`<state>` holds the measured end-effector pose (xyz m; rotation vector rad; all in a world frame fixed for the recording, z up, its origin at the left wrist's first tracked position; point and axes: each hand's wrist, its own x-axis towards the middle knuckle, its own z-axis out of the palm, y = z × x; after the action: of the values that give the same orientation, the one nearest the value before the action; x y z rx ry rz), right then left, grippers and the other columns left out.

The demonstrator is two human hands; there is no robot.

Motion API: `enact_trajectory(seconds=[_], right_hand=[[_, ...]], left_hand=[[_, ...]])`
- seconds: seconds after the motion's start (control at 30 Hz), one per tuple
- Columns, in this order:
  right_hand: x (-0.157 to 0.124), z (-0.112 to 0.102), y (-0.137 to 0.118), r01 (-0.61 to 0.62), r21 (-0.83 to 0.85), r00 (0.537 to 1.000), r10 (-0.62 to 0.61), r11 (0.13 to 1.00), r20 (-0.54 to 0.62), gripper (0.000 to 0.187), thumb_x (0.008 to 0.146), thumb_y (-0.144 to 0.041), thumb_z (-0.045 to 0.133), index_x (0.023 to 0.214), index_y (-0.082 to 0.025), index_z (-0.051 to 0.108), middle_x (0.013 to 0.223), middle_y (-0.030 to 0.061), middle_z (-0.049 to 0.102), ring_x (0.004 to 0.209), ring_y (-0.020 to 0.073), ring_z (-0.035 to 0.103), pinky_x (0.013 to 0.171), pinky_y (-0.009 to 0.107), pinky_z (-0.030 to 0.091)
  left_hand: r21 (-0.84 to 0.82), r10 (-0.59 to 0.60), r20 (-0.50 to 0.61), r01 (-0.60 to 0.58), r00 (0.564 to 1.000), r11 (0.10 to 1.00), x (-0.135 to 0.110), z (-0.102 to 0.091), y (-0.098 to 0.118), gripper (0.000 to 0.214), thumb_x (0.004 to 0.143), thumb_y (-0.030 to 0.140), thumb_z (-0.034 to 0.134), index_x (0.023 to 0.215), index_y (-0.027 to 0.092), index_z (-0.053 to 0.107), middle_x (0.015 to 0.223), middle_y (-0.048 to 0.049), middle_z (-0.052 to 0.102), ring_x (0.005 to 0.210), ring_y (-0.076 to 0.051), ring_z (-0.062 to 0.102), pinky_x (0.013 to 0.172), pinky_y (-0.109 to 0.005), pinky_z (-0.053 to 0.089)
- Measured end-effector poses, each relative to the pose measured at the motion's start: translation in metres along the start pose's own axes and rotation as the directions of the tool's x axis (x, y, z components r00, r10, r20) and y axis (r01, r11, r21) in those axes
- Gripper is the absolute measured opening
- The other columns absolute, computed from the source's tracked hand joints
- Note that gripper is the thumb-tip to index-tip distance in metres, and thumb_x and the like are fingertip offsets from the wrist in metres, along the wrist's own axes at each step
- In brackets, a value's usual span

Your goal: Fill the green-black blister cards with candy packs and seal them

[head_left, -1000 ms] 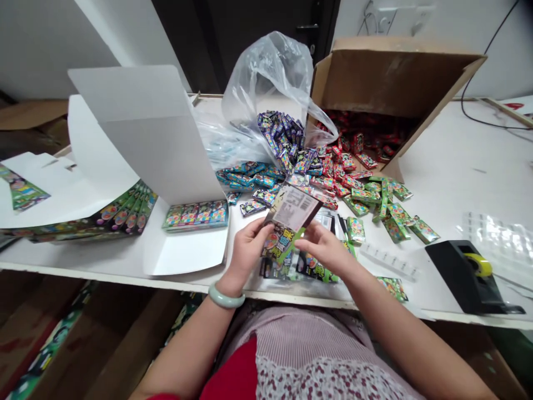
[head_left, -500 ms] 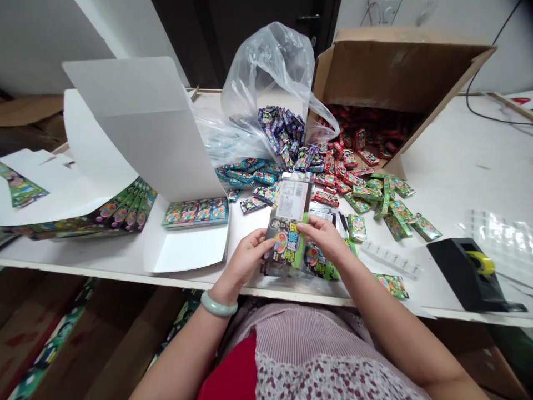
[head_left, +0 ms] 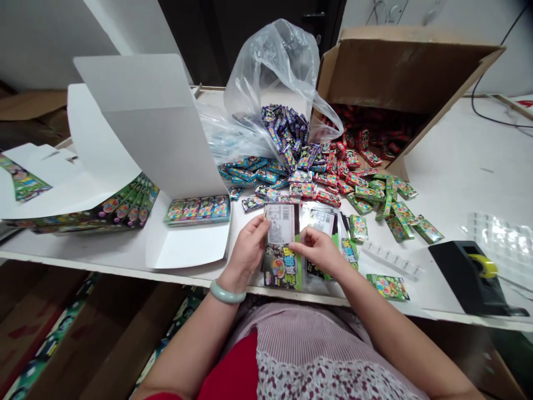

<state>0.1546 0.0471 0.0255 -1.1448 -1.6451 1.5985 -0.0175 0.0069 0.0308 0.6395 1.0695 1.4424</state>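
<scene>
A black and green printed candy pouch [head_left: 281,268] with a white label panel and clear top lies near the table's front edge. My left hand [head_left: 249,244] grips its left edge, thumb on the front beside the label. My right hand [head_left: 320,251] has its fingers closed at the pouch's right edge, fingertips on the printed face. Under and beside that hand lie more such pouches [head_left: 321,221], partly covered. Just beyond the held pouch are small candy boxes in blue [head_left: 266,176], purple [head_left: 287,125], red [head_left: 328,198] and green [head_left: 368,193].
An open white carton [head_left: 187,247] with a row of small boxes stands at left. A clear plastic bag [head_left: 275,61] and a brown cardboard box [head_left: 383,72] stand behind. At right are a black tape dispenser [head_left: 458,278] and clear plastic strips [head_left: 391,260].
The pouch has come down toward the table's front edge and lies straighter. My left hand has shifted up along its edge. The view has moved slightly.
</scene>
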Motion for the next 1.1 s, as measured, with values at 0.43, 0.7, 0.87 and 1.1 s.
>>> enact_trajectory(seconds=[0.43,0.7,0.87,1.1], right_hand=[[-0.012,-0.018,-0.015,0.063,0.090,0.996,-0.057,0.994,-0.066,0.026,0.073,-0.034,0.066,0.064,-0.021,0.046,0.057,-0.0063,0.046,0.052,0.0089,0.044,0.052,0.025,0.038],[-0.029,-0.028,-0.007,0.146,0.074,0.978,-0.133,0.987,-0.162,0.060,0.078,-0.036,0.064,0.130,-0.029,0.037,0.088,0.0008,0.062,0.066,0.0141,0.060,0.060,0.031,0.051],[-0.041,-0.035,-0.005,0.181,-0.072,0.975,-0.189,0.981,-0.117,0.037,0.084,-0.032,0.060,0.119,-0.026,0.053,0.080,-0.0018,0.058,0.065,0.0114,0.055,0.060,0.028,0.048],[-0.038,-0.049,-0.026,0.276,-0.220,0.953,-0.296,0.936,-0.065,0.013,0.087,-0.030,0.055,0.084,-0.023,0.065,0.086,0.0037,0.065,0.083,0.0168,0.060,0.075,0.036,0.050]], left_hand=[[-0.085,-0.036,-0.013,0.035,0.999,0.996,-0.008,0.021,-0.009,0.029,0.074,0.039,0.071,0.091,0.017,0.064,0.089,-0.0047,0.071,0.078,-0.017,0.066,0.069,-0.028,0.053],[0.188,0.072,0.083,-0.087,0.994,0.978,-0.022,0.023,-0.005,0.054,0.080,0.029,0.064,0.129,0.029,0.039,0.097,-0.0015,0.067,0.082,-0.014,0.065,0.074,-0.028,0.053],[0.364,0.130,0.142,-0.174,0.981,0.915,-0.026,0.012,-0.007,0.035,0.082,0.031,0.064,0.115,0.023,0.055,0.096,-0.0031,0.065,0.080,-0.013,0.061,0.070,-0.024,0.051],[0.525,0.251,0.204,-0.322,0.946,0.788,-0.023,0.011,0.011,0.015,0.085,0.029,0.060,0.091,0.019,0.068,0.085,-0.0030,0.067,0.077,-0.014,0.062,0.073,-0.027,0.051]])
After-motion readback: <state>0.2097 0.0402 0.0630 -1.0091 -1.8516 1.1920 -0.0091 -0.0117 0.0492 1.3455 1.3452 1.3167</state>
